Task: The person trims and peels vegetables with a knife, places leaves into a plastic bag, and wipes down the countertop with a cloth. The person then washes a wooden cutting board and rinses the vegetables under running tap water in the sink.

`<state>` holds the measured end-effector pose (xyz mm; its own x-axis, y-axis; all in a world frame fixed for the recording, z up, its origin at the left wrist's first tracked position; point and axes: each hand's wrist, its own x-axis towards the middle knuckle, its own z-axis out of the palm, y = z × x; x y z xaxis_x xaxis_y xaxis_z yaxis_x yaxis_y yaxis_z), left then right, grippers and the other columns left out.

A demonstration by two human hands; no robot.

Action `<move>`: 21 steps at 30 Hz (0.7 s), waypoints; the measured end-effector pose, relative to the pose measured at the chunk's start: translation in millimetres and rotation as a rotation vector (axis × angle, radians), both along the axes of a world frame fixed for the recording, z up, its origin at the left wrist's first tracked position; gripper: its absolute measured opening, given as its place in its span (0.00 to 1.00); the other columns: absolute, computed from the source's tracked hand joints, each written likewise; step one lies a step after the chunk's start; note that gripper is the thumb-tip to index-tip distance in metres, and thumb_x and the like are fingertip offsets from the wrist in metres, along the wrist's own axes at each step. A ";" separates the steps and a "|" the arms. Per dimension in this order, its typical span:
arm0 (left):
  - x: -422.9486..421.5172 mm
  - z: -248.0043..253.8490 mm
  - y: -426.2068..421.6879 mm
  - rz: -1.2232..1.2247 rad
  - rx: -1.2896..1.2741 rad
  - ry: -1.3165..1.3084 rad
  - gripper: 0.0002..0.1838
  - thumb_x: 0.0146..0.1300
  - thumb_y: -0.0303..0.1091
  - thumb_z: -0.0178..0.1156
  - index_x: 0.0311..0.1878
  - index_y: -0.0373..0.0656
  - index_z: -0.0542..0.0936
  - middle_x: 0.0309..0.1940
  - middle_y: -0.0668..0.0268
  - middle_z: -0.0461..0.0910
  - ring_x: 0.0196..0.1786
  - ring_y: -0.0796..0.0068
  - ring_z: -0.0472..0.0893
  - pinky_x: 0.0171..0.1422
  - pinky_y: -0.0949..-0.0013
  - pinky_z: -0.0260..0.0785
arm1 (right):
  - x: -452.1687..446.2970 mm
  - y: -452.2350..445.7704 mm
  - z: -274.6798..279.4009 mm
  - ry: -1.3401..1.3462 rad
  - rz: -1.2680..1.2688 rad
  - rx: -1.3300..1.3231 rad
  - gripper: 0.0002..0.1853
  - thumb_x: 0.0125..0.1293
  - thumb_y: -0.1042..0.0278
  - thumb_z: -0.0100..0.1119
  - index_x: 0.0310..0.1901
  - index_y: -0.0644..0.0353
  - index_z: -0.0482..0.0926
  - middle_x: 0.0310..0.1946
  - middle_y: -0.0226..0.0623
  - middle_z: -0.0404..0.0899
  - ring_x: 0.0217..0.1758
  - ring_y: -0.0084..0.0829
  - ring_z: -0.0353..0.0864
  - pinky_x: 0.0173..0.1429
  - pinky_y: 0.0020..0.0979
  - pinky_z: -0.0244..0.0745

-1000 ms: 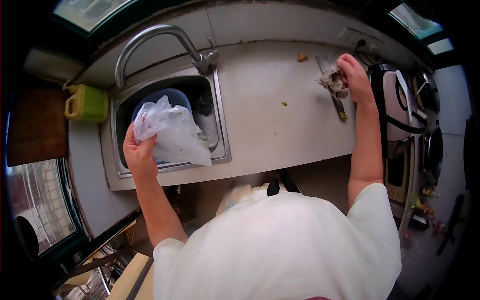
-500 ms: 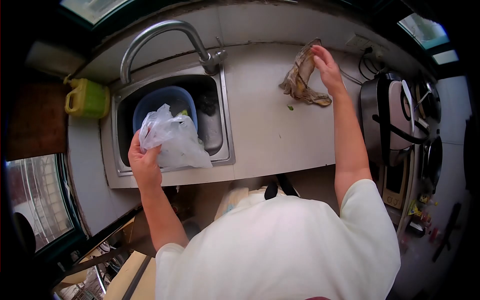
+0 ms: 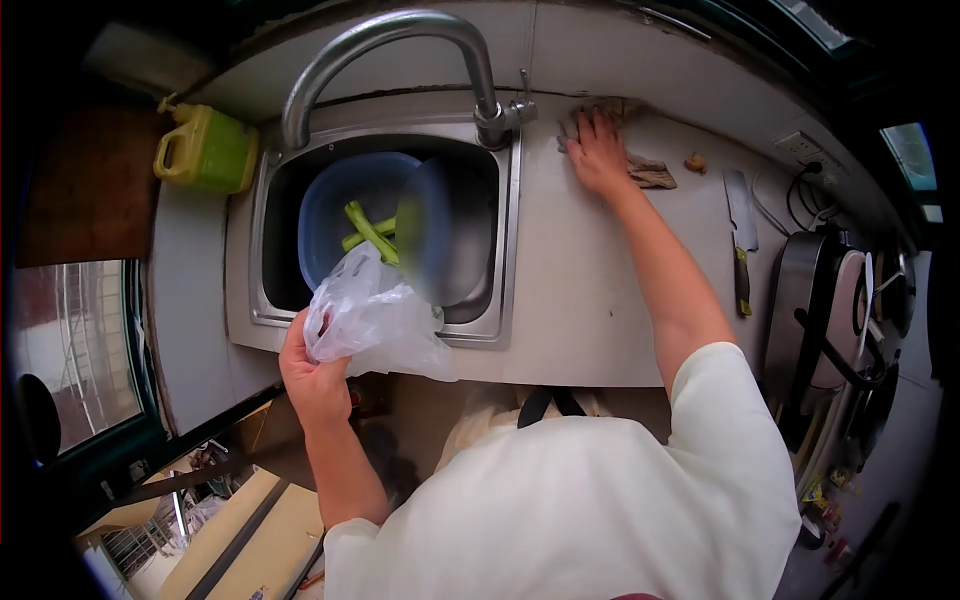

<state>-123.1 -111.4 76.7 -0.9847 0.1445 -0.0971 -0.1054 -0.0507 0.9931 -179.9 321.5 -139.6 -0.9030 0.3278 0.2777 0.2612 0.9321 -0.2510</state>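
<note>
My left hand (image 3: 318,375) grips a thin white plastic bag (image 3: 375,320) at the front left of the sink. The bag hangs partly over the sink's front rim. Behind it, green vegetable stems (image 3: 370,235) lie in a blue basin (image 3: 325,200) in the sink. My right hand (image 3: 598,155) lies with spread fingers on a crumpled brown cloth (image 3: 650,172) on the counter, right of the faucet. To the right of the cloth is a knife (image 3: 740,215) with its handle toward the counter's front.
The faucet (image 3: 390,28) arches over the sink (image 3: 510,250). A yellow-green jug (image 3: 215,150) stands left of it. A small brown scrap (image 3: 695,162) lies near the wall. At the right stands a pink and black appliance (image 3: 830,310), with cords behind it.
My right hand has moved left with the cloth, from over the knife to beside the faucet, and now presses it down. The view has shifted. My left hand still holds the bag.
</note>
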 end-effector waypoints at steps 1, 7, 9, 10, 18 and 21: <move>3.1 0.7 0.8 0.010 -0.018 0.016 0.24 0.47 0.17 0.63 0.52 0.33 0.75 0.44 0.65 0.79 0.47 0.77 0.77 0.55 0.73 0.67 | -21.0 -16.2 -4.7 0.016 0.041 -0.035 0.29 0.62 0.53 0.44 0.63 0.58 0.63 0.66 0.50 0.56 0.71 0.49 0.51 0.70 0.49 0.47; 18.8 10.2 2.6 0.036 -0.031 0.084 0.25 0.48 0.19 0.65 0.53 0.32 0.74 0.45 0.64 0.79 0.47 0.77 0.77 0.56 0.74 0.67 | -4.4 -91.6 20.4 0.025 0.154 -0.083 0.33 0.58 0.54 0.50 0.62 0.65 0.62 0.66 0.52 0.56 0.72 0.48 0.50 0.72 0.47 0.45; 24.2 10.9 4.7 0.039 0.007 0.075 0.26 0.48 0.19 0.64 0.54 0.32 0.74 0.45 0.64 0.79 0.47 0.77 0.77 0.56 0.74 0.66 | 35.9 -120.6 28.2 -0.005 0.232 -0.155 0.36 0.59 0.54 0.53 0.65 0.66 0.58 0.68 0.54 0.53 0.73 0.49 0.46 0.73 0.47 0.43; 24.6 11.3 7.7 0.030 0.021 0.076 0.26 0.48 0.19 0.64 0.54 0.32 0.74 0.45 0.64 0.79 0.47 0.77 0.77 0.56 0.74 0.66 | 58.2 -135.2 31.0 -0.037 0.276 -0.168 0.35 0.59 0.54 0.53 0.65 0.65 0.59 0.69 0.54 0.50 0.74 0.48 0.45 0.73 0.48 0.42; 31.5 14.8 33.5 -0.038 0.056 0.064 0.26 0.46 0.16 0.62 0.54 0.33 0.74 0.45 0.64 0.78 0.47 0.76 0.77 0.55 0.74 0.67 | 188.9 -168.1 54.0 -0.150 0.669 -0.339 0.22 0.62 0.66 0.52 0.60 0.51 0.69 0.66 0.42 0.59 0.71 0.39 0.55 0.69 0.44 0.52; 33.4 15.2 42.0 -0.052 0.093 0.046 0.27 0.45 0.15 0.60 0.54 0.33 0.74 0.45 0.64 0.79 0.47 0.76 0.77 0.53 0.75 0.68 | 200.8 -156.4 47.1 -0.090 0.731 -0.604 0.18 0.60 0.72 0.53 0.53 0.55 0.73 0.55 0.39 0.71 0.60 0.39 0.68 0.62 0.42 0.61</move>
